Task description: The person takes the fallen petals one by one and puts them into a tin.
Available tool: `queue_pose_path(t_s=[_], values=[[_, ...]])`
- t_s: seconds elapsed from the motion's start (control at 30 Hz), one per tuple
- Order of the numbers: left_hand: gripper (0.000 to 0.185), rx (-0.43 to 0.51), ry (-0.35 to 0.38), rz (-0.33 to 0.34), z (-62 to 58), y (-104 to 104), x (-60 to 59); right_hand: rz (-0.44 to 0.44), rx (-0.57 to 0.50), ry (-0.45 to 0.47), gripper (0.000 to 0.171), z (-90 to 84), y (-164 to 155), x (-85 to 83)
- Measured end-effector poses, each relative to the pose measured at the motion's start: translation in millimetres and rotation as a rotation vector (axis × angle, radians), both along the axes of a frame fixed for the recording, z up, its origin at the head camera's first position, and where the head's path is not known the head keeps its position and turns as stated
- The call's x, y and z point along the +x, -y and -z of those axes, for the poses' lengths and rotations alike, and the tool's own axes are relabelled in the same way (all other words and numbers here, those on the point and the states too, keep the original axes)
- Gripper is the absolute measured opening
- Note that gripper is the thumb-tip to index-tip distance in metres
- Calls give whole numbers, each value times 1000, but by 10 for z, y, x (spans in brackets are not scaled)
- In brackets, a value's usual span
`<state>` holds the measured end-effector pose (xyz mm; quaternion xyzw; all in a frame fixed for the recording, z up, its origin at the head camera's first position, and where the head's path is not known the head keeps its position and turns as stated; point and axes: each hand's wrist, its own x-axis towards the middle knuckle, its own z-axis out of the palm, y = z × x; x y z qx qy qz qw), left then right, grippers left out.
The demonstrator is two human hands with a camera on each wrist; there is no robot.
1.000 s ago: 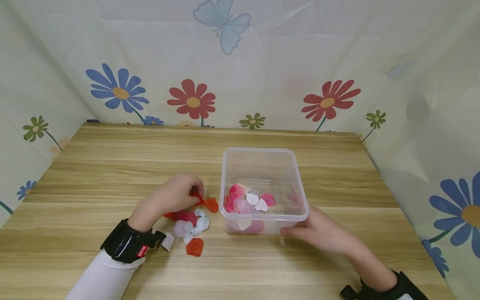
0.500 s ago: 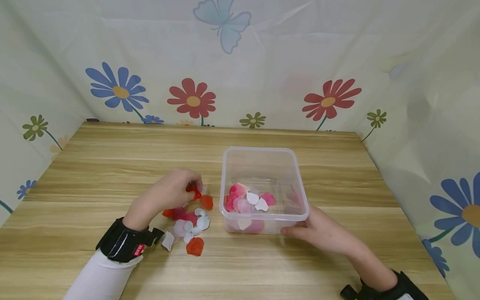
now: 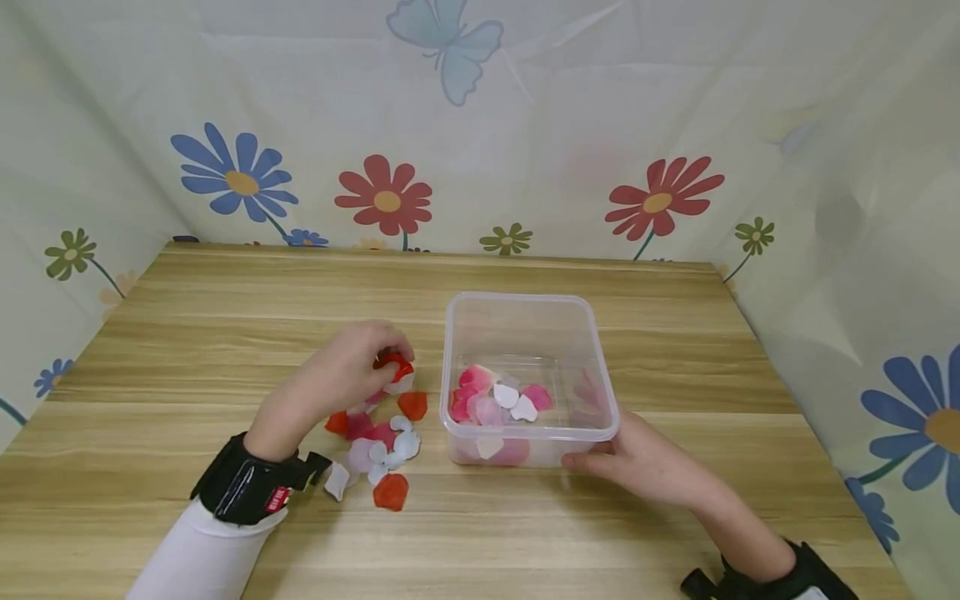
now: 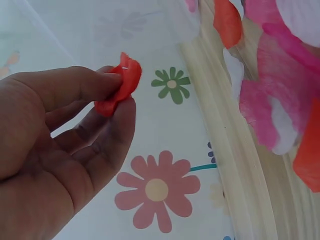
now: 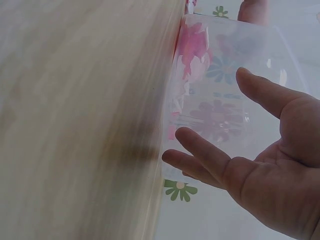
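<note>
My left hand [image 3: 341,367] pinches a red petal [image 4: 131,77] between thumb and fingertips, just above a small heap of loose petals. That heap mixes magenta petals [image 3: 382,433], white petals [image 3: 406,446] and orange-red petals [image 3: 390,492] on the table. To its right stands a clear plastic box [image 3: 525,434] without a lid. Pink and white petals [image 3: 487,410] lie inside, mostly toward its left front. At the box's right front corner rests my right hand [image 3: 648,458], its thumb along the front wall. The right wrist view shows its fingers [image 5: 207,150] spread and fairly straight against the plastic.
The wood-grain table [image 3: 262,308] is bounded by a white curtain [image 3: 555,108] printed with flowers and a butterfly, at the back and both sides. A single orange-red petal [image 3: 412,406] lies between the heap and the box.
The left hand has risen slightly and shifted away from the heap toward the back, the red petal in its fingers. The right hand and box stay in place.
</note>
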<state>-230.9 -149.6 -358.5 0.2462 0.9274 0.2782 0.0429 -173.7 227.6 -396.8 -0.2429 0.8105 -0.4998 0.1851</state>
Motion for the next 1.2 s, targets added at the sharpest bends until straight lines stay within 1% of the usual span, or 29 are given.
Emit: queue_pose_path(t_s=[0.17,0.27,0.37,0.5,0.6,0.77,0.9,1.07,1.2], values=[[19,72,-97,-25,-33,-44,2,11,7,2,89,-5,2,-1],[20,147,-170,-43,-61,-85,10,12,9,2,89,-5,4,-2],[20,245,-252,-58,-105,-141,31,5,6,1,87,-2,1,-3],[19,362,-351,-53,-171,-237,66,-5,2,1,83,3,-6,-2],[19,422,-401,-38,-209,-307,82,-6,1,0,83,2,-6,-1],[19,492,-438,0,-255,-401,105,4,9,1,86,-3,-3,-1],[19,524,-436,62,-286,-464,142,13,17,2,88,-2,0,-1],[18,526,-424,137,-301,-546,177,7,14,4,85,-4,0,-3],[20,509,-408,185,-281,-590,178,5,16,3,83,-8,1,-5]])
